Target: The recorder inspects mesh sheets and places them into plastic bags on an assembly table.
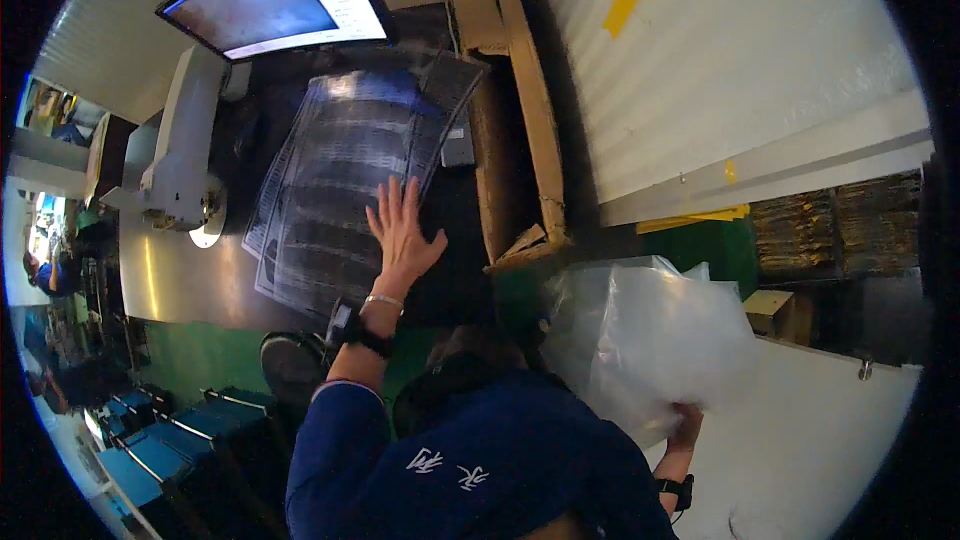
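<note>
My left hand point(402, 240), fingers stretched out and spread, lies over the right part of a stack of dark sheets point(340, 170) with fine line patterns; from here I cannot tell how firmly it touches them. The sheets are fanned unevenly on the worktop and seem to be under shiny film. Off to the right, my right hand point(686, 426) is closed at the lower edge of some clear plastic bags point(650, 340), loose and crinkled. Part of its fingers is hidden by the plastic. Each wrist carries a dark strapped device.
A lit monitor point(285, 2) stands behind the sheets, with a white microscope-like instrument point(180, 150) on the left. An open cardboard box point(545, 155) borders the sheets' right side. Below right is a white surface point(800, 430); blue-topped stools point(180, 450) stand lower left.
</note>
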{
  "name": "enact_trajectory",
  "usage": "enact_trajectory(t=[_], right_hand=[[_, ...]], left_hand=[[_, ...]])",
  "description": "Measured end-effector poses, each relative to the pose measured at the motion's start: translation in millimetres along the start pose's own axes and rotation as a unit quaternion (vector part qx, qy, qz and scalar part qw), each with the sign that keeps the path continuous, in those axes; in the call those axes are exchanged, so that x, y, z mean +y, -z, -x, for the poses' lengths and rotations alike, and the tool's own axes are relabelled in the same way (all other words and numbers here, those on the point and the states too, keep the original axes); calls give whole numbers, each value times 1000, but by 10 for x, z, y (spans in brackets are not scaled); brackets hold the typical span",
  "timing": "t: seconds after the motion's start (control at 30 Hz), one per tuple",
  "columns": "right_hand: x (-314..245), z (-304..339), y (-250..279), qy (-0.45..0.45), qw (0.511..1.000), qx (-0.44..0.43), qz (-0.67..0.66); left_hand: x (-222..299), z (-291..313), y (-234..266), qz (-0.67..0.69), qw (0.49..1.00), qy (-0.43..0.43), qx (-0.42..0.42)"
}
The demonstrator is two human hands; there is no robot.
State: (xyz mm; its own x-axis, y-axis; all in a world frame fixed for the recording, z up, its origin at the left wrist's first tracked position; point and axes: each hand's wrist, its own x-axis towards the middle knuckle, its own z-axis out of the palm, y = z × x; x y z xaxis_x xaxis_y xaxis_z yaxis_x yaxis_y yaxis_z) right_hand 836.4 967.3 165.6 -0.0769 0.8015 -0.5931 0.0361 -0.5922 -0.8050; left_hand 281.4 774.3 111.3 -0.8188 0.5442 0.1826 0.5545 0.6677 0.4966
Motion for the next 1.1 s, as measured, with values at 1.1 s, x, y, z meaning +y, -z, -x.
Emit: enact_trajectory(t=[1.1], right_hand=[[214, 609, -439, 28, 995, 64, 73]], left_hand=[[-2439, -709, 1340, -197, 927, 305, -94]])
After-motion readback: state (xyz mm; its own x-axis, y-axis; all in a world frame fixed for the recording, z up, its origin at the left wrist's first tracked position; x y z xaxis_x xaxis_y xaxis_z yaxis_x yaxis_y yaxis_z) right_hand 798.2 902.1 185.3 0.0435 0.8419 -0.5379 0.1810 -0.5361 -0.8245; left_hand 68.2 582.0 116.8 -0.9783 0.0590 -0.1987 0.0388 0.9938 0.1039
